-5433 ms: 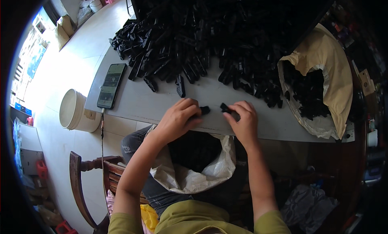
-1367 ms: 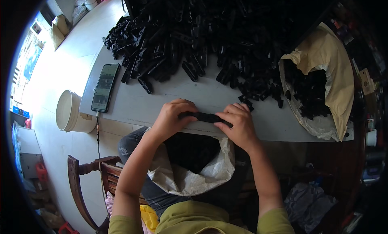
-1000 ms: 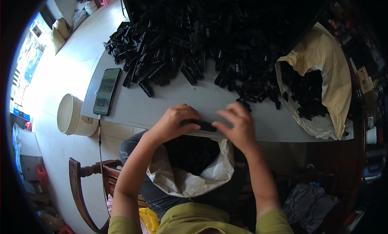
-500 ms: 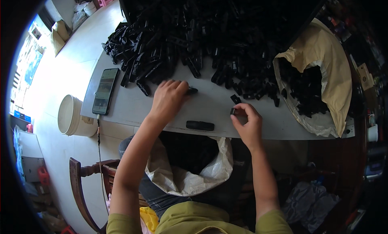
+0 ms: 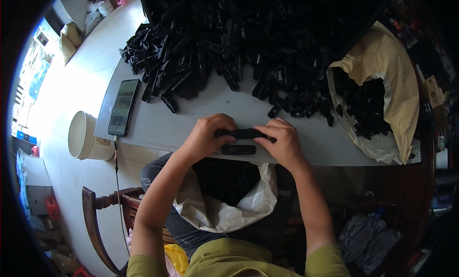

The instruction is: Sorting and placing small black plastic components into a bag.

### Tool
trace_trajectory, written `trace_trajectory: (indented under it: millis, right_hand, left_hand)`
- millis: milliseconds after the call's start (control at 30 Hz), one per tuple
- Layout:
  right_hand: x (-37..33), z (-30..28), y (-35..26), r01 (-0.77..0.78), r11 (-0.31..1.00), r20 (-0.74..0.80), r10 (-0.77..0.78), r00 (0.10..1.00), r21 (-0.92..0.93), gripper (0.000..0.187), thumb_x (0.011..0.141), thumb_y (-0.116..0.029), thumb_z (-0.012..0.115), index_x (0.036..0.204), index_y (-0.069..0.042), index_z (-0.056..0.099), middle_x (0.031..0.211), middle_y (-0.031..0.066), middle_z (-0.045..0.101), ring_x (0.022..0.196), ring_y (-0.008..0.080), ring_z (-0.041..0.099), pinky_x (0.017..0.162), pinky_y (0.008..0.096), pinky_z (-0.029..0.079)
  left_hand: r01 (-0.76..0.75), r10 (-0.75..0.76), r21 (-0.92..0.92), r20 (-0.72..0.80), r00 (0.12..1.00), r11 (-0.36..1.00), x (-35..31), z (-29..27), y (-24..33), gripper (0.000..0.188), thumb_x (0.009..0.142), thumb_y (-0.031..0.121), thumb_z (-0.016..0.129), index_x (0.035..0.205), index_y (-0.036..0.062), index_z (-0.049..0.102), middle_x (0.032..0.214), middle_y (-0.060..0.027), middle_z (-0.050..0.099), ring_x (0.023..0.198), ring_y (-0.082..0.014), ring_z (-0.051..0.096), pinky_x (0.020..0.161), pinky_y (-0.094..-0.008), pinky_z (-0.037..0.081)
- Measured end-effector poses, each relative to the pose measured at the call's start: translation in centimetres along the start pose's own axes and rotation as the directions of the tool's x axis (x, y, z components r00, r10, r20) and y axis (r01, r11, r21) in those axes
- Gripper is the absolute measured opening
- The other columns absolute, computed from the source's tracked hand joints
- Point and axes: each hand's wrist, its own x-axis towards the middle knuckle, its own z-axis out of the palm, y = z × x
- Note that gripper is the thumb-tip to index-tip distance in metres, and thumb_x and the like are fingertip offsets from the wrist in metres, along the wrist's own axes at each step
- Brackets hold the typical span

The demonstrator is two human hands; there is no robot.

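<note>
Holding one long black piece (image 5: 244, 134) crosswise between left hand (image 5: 206, 135) and right hand (image 5: 282, 140), over the near part of the grey table (image 5: 318, 141); clamped on one end with left thumb and fingers, clamped on the other with right; probably gripped at both ends to keep it level and to let both thumbs bear on it; impossible to tell (too dark, and half covered by fingers) whether made of one part or several.

Also showing one loose black piece (image 5: 238, 150), lying flat just on the near side of the held one, perhaps left there for being close yet out of the grip; then, just below the table's edge, one white sack (image 5: 227, 220), with mouth spread wide, likely so placed to be near both hands; beyond, a heap of black pieces (image 5: 201, 52), seemingly pushed far back to leave working room; at the right, one brown sack (image 5: 399, 100), gaping toward the table, with more dark pieces inside (image 5: 366, 112).

Counting: two sacks, one held piece, one loose piece, one phone (image 5: 124, 107) on one cable (image 5: 116, 155), one bucket (image 5: 102, 149), one wooden chair (image 5: 89, 203); unable to count the heap, too tangled and dark.
</note>
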Motion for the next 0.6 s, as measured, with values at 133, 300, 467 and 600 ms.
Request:
trace_trajectory:
  millis: [133, 300, 467, 600]
  right_hand:
    - [0.8, 0.9, 0.9, 0.103, 0.995, 0.091, -0.103, 0.991, 0.004, 0.028, 0.066, -0.010, 0.080, 0.093, -0.004, 0.074, 0.072, 0.0061, 0.061, 0.072, 0.0227, 0.058, 0.069, 0.0337, 0.047]
    - [0.5, 0.7, 0.2, 0.076, 0.996, 0.044, -0.078, 0.996, 0.045, 0.030, 0.072, -0.007, 0.076, 0.101, -0.004, 0.072, 0.089, 0.0084, 0.064, 0.078, 0.0233, 0.060, 0.073, 0.0341, 0.048]
    - [1.0, -1.9, 2.2, 0.118, 0.839, -0.038, -0.162, 0.986, -0.531, 0.035, 0.081, 0.004, 0.062, 0.115, -0.004, 0.066, 0.110, 0.0105, 0.058, 0.092, 0.0267, 0.061, 0.079, 0.0358, 0.052]
    - [0.6, -0.9, 2.5, 0.113, 0.932, -0.006, -0.123, 0.992, -0.345, 0.027, 0.082, 0.004, 0.062, 0.108, -0.001, 0.063, 0.109, 0.0093, 0.057, 0.094, 0.0266, 0.062, 0.079, 0.0361, 0.053]
  left_hand:
    - [-0.010, 0.012, -0.052, 0.047, 0.999, 0.999, 0.7, 0.2, -0.4, 0.027, 0.067, -0.004, 0.076, 0.093, -0.0003, 0.068, 0.099, -0.0115, 0.067, 0.090, -0.0248, 0.066, 0.079, -0.0336, 0.053]
    - [-0.116, 0.114, 0.034, 0.052, 0.992, 0.993, 0.7, -0.3, -0.1, 0.023, 0.070, -0.002, 0.074, 0.092, -0.0001, 0.068, 0.097, -0.0117, 0.068, 0.087, -0.0268, 0.066, 0.079, -0.0342, 0.053]
    - [-0.085, 0.202, 0.521, -0.172, 0.964, 0.849, 4.4, -1.3, 0.7, 0.030, 0.078, -0.002, 0.063, 0.107, 0.0029, 0.065, 0.111, -0.0115, 0.062, 0.102, -0.0277, 0.060, 0.088, -0.0364, 0.049]
    - [0.032, 0.202, 0.825, -0.176, 0.963, 0.564, 6.7, -1.2, -1.1, 0.032, 0.076, -0.003, 0.061, 0.107, 0.0055, 0.065, 0.115, -0.0107, 0.059, 0.105, -0.0271, 0.056, 0.090, -0.0366, 0.046]
